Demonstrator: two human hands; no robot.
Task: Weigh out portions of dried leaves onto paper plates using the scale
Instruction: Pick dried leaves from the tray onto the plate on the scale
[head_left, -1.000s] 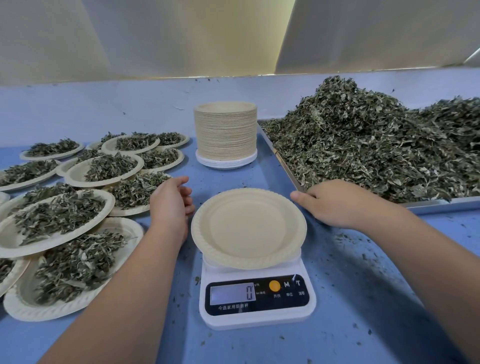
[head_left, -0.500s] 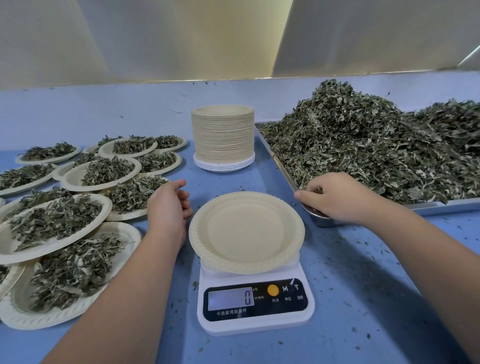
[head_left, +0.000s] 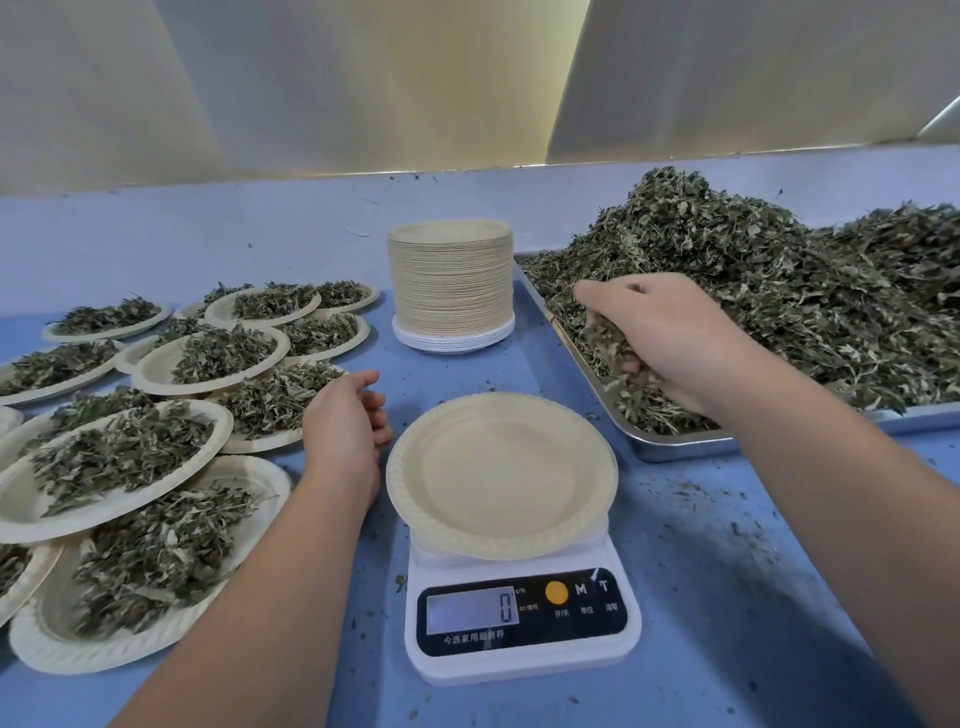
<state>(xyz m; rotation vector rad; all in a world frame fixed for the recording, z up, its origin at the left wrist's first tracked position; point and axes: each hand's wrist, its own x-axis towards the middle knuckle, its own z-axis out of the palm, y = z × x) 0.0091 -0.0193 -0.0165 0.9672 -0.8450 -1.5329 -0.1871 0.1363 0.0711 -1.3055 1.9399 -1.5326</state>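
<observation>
A white digital scale (head_left: 522, 618) stands in front of me and its display reads 0. An empty paper plate (head_left: 501, 475) rests on top of it. To the right, a metal tray (head_left: 691, 448) holds a big heap of dried leaves (head_left: 779, 291). My right hand (head_left: 670, 343) is over the tray's near left part, curled around a bunch of leaves. My left hand (head_left: 345, 421) rests on the blue table just left of the plate, fingers loosely curled and holding nothing.
A tall stack of empty paper plates (head_left: 451, 286) stands behind the scale. Several plates filled with leaves (head_left: 119, 457) cover the table's left side, overlapping one another. Leaf crumbs lie scattered on the blue table (head_left: 727, 571) to the right of the scale.
My right hand has moved from the tray's front edge up into the leaf heap and closed around a bunch of leaves. My left hand has stayed beside the plate.
</observation>
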